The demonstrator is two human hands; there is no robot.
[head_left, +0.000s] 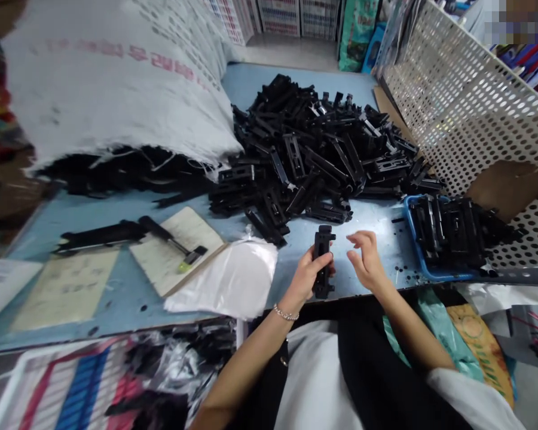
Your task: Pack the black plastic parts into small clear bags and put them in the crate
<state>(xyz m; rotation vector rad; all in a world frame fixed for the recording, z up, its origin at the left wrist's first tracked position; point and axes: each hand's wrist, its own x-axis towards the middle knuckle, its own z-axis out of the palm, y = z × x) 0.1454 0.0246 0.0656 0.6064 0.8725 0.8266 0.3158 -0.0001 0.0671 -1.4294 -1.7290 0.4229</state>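
My left hand (311, 272) is wrapped round a long black plastic part (323, 245), held upright over the front of the blue table. Its lower end comes close to the table's edge. To the right of it, apart from the part, my right hand (366, 261) hovers with bent fingers spread and nothing between them. Beyond both hands lies a large heap of similar black parts (296, 155). A blue tray (446, 276) at the right is filled with more of these parts, lying in a row.
A white woven sack (125, 83) lies at the back left. Nearer are a notebook (174, 239), a black-handled tool (165, 236) and white plastic bags (233, 278). A perforated cream panel (466, 89) stands along the right. Below the table's left front is a crate (27, 376).
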